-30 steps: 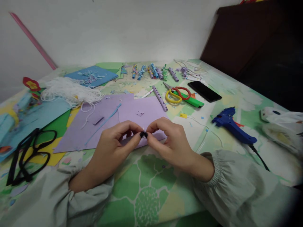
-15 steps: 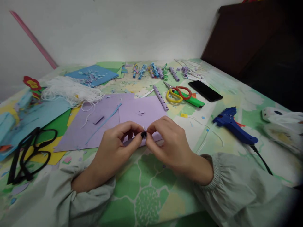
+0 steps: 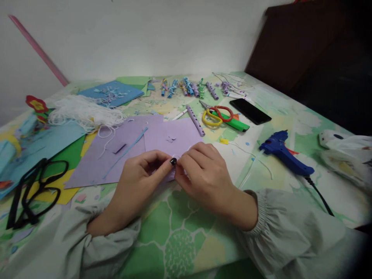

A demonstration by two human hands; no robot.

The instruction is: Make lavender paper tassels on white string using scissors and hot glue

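My left hand and my right hand meet at their fingertips over the near edge of a light purple foam sheet. Both are closed in a pinch. A thin white string shows as a small curve at the fingertips; the rest of it is mostly hidden by the fingers. Just beyond lies a purple tube with dark spots. Small purple scraps rest on the sheet, and a narrow blue strip lies to the left.
Scissors lie over a green cutter, near a black phone. A blue glue gun is at the right. Black glasses and a heap of white string are at the left. Several decorated tubes line the back.
My right fingers have curled in more and shifted slightly left and down against the left thumb. The left thumbnail now shows more clearly. The whole view has shifted a little.
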